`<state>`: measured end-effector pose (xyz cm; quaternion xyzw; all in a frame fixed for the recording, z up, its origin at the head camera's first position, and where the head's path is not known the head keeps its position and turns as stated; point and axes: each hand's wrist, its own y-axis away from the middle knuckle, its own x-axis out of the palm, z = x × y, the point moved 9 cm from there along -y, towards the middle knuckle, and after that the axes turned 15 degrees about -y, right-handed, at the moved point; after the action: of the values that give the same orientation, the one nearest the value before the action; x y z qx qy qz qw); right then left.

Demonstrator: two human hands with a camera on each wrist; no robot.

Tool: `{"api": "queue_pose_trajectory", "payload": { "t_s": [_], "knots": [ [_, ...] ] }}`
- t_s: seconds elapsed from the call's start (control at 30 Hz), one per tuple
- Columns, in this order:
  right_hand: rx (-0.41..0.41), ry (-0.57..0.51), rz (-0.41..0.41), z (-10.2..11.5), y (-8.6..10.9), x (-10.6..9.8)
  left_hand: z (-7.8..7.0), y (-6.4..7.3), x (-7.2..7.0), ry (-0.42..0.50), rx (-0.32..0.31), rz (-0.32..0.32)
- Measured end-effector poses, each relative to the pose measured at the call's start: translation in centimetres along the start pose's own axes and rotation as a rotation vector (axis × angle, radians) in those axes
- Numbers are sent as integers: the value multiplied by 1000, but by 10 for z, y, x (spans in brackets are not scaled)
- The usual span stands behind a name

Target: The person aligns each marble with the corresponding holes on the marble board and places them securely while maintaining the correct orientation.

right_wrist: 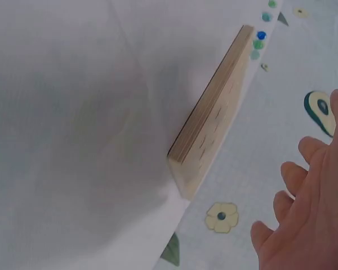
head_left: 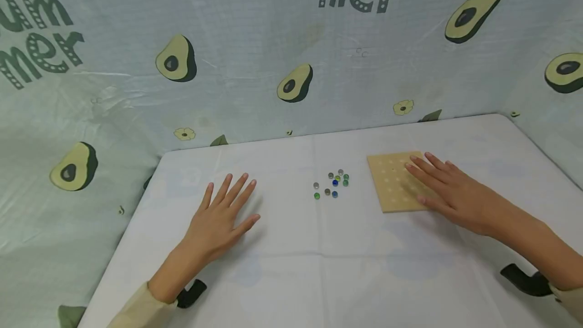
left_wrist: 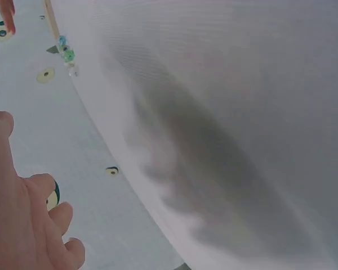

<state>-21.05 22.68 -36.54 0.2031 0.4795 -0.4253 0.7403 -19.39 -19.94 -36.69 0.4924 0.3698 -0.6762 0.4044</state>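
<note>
Several glass marbles (head_left: 335,182) in green, blue and clear lie loosely grouped on the white table. To their right is a square wooden board (head_left: 391,183) with rows of small round hollows; its layered edge (right_wrist: 211,93) shows in the right wrist view. My right hand (head_left: 455,196) hovers over the board's right side with fingers spread, hiding part of it. Left of the marbles, my left hand (head_left: 214,227) is held above the table, fingers straight and apart, its shadow falling on the cloth. Neither hand holds anything.
A white cloth (head_left: 282,277) covers the table. Behind and beside it hangs a pale sheet (head_left: 237,65) printed with avocados and lettering. Black straps (head_left: 191,293) show near both wrists.
</note>
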Motion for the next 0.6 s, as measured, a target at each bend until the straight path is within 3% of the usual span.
{"api": "queue_pose_trajectory", "payload": {
  "t_s": [0.27, 0.6],
  "knots": [
    [153, -205, 43, -24, -4, -5, -15, -15, -6, 36, 54, -15],
    [236, -298, -54, -54, -9, -25, -33, -38, -9, 122, 98, -12]
  ]
}}
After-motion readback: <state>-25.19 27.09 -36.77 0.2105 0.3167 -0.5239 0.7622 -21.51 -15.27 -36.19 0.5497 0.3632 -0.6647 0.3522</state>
